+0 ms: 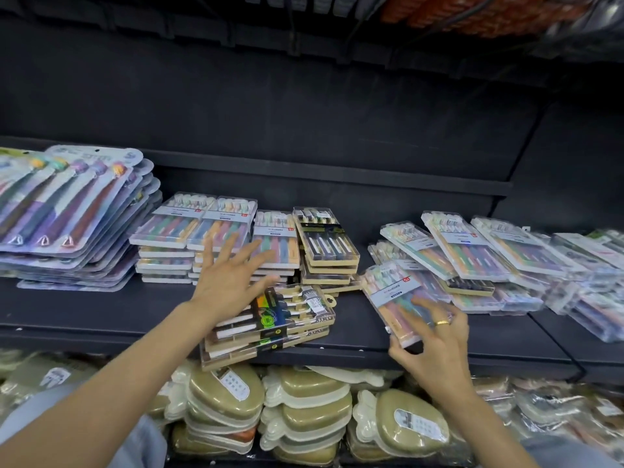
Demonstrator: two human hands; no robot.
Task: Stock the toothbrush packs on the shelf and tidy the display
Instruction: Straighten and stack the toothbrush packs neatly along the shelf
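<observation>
My right hand grips a clear pack of pastel toothbrushes by its near end, tilted above the dark shelf. My left hand hovers with fingers spread over the neat stacks of pastel packs, just above a short stack of black-and-tan packs at the shelf's front edge. Another black-and-tan stack stands behind it. A loose, untidy heap of clear packs spreads to the right.
A tall pile of large purple blister-card brush packs fills the shelf's left end. The lower shelf holds stacked beige and cream cases. A dark back panel and an upper shelf rise behind.
</observation>
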